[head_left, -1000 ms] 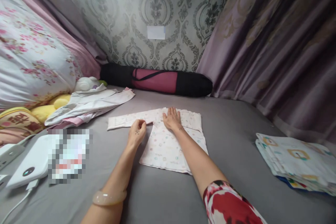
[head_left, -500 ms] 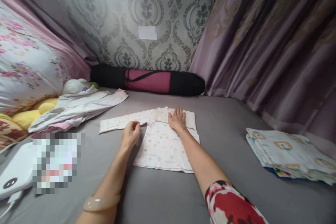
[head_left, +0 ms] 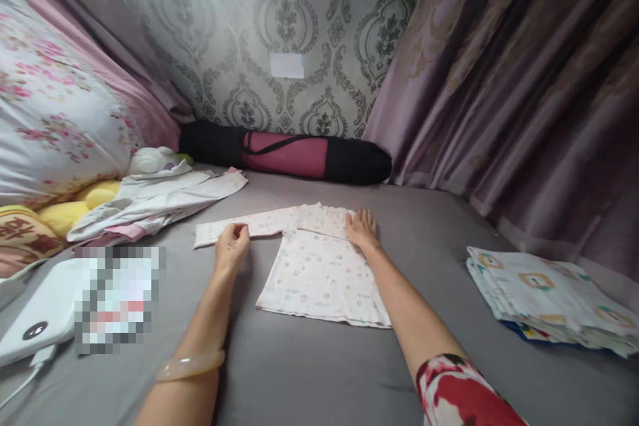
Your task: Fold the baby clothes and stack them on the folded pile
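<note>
A small white long-sleeved shirt (head_left: 324,273) with a fine coloured print lies flat on the grey bed sheet. One sleeve is folded across its chest; the other stretches out to the left. My left hand (head_left: 232,246) is closed in a pinch at the lower edge of the outstretched sleeve, near its cuff. My right hand (head_left: 362,229) rests flat with fingers extended on the shirt's right edge, by the fold of the folded sleeve. It hides part of that edge.
Folded printed cloths (head_left: 549,296) are stacked at the right. Rumpled white clothes (head_left: 164,196) and a yellow plush (head_left: 74,210) lie at the left, behind a white power bank (head_left: 50,306) with a cable. A black and maroon roll bag (head_left: 287,153) lies along the wall.
My left hand has slid left along the sleeve toward the cuff. My right hand has moved right across the folded sleeve to the shirt's side edge.
</note>
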`<action>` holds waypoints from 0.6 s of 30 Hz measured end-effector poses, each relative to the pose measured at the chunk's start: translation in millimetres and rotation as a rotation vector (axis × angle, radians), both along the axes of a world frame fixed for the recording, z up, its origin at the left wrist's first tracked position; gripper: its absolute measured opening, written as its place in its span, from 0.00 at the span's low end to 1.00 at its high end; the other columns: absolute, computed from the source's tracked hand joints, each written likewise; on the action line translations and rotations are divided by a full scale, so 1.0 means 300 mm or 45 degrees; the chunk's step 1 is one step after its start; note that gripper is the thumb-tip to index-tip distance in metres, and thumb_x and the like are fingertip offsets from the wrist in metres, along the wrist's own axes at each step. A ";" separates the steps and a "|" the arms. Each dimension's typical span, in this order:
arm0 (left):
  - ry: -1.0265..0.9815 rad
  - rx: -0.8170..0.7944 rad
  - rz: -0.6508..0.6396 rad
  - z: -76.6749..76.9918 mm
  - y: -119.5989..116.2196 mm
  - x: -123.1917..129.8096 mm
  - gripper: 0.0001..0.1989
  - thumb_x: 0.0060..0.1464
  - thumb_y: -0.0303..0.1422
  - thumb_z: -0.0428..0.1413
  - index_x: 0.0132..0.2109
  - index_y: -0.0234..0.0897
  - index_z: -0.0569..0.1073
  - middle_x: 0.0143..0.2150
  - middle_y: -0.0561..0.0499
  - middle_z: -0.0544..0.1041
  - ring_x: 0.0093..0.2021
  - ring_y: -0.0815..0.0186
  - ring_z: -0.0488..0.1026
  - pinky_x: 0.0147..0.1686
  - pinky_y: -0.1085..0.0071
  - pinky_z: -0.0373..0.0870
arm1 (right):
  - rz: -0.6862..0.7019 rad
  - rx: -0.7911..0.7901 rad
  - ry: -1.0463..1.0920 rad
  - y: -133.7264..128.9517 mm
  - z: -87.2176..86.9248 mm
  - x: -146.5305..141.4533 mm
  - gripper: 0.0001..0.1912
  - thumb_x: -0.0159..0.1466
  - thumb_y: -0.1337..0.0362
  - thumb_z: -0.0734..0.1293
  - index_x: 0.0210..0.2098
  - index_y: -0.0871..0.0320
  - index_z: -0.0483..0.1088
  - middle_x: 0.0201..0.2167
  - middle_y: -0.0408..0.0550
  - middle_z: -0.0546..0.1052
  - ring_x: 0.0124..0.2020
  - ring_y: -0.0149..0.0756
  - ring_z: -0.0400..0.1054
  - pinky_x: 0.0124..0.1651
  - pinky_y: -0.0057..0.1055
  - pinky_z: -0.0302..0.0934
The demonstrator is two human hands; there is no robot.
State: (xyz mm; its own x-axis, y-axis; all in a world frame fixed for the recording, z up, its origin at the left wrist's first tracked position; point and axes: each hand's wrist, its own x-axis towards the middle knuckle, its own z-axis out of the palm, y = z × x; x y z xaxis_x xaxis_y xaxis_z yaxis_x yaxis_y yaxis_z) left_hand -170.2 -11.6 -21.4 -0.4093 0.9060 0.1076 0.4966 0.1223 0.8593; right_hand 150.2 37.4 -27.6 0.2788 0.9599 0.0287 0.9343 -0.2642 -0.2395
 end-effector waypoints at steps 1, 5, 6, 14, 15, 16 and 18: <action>0.028 -0.010 0.034 0.001 0.002 -0.017 0.14 0.52 0.38 0.48 0.40 0.36 0.73 0.37 0.46 0.77 0.41 0.58 0.74 0.45 0.65 0.69 | -0.004 -0.006 -0.028 -0.005 -0.011 0.005 0.37 0.71 0.53 0.45 0.68 0.77 0.47 0.70 0.63 0.47 0.71 0.49 0.35 0.69 0.44 0.31; 0.271 -0.054 0.238 0.008 0.002 -0.078 0.17 0.54 0.35 0.46 0.45 0.32 0.73 0.44 0.40 0.76 0.48 0.54 0.72 0.53 0.60 0.64 | -0.002 -0.026 -0.075 -0.005 -0.035 0.005 0.36 0.71 0.52 0.45 0.68 0.76 0.47 0.70 0.62 0.47 0.71 0.48 0.34 0.69 0.43 0.31; 0.347 -0.071 0.310 0.009 -0.001 -0.090 0.18 0.55 0.34 0.46 0.47 0.30 0.73 0.46 0.38 0.75 0.51 0.52 0.70 0.56 0.58 0.61 | -0.005 -0.035 -0.076 -0.003 -0.034 0.005 0.36 0.71 0.52 0.45 0.68 0.76 0.47 0.70 0.61 0.47 0.71 0.48 0.34 0.69 0.43 0.31; 0.478 -0.320 0.619 0.008 -0.012 -0.100 0.28 0.55 0.41 0.50 0.56 0.22 0.66 0.57 0.25 0.66 0.60 0.39 0.60 0.53 0.50 0.63 | -0.015 0.012 -0.025 -0.001 0.008 -0.026 0.32 0.71 0.57 0.51 0.67 0.73 0.50 0.70 0.65 0.48 0.71 0.51 0.36 0.69 0.48 0.32; 0.500 -0.337 0.624 0.008 -0.006 -0.099 0.28 0.54 0.41 0.51 0.56 0.22 0.66 0.57 0.25 0.66 0.59 0.39 0.60 0.52 0.50 0.63 | 0.011 0.055 -0.026 0.000 0.014 -0.049 0.31 0.71 0.59 0.52 0.67 0.73 0.50 0.70 0.65 0.48 0.71 0.51 0.36 0.69 0.49 0.32; 0.520 -0.353 0.631 0.008 0.004 -0.101 0.28 0.54 0.42 0.52 0.55 0.23 0.66 0.58 0.26 0.66 0.59 0.39 0.61 0.52 0.49 0.64 | 0.048 0.093 -0.029 0.001 0.020 -0.077 0.30 0.70 0.61 0.52 0.67 0.72 0.51 0.70 0.64 0.49 0.71 0.50 0.36 0.69 0.48 0.31; 0.536 -0.386 0.650 0.011 0.028 -0.115 0.28 0.52 0.42 0.53 0.55 0.24 0.66 0.58 0.26 0.66 0.59 0.40 0.61 0.52 0.49 0.64 | 0.157 0.134 -0.016 0.003 0.031 -0.151 0.27 0.70 0.64 0.53 0.67 0.69 0.53 0.70 0.61 0.50 0.71 0.46 0.37 0.69 0.44 0.31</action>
